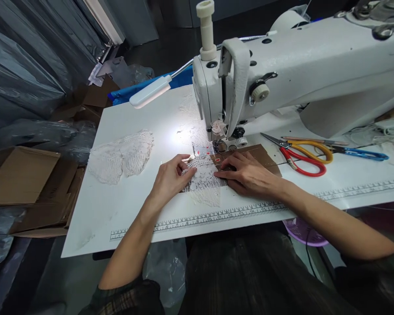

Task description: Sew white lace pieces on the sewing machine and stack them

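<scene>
A piece of white lace lies partly over a brown sheet, just in front of the sewing machine's needle area. At the lace's left edge is my left hand, thumb and fingers closed together on it. My right hand rests on the brown sheet, its fingers spread, with the index fingertip touching the lace's right edge. Small red marks show near the presser foot. Two joined lace pieces lie on the white table at the left.
The white sewing machine spans the upper right. A lamp hangs left of its head. Red-handled scissors, yellow-handled scissors and a blue-handled tool lie at right. A ruler strip runs along the front edge. Cardboard boxes stand left.
</scene>
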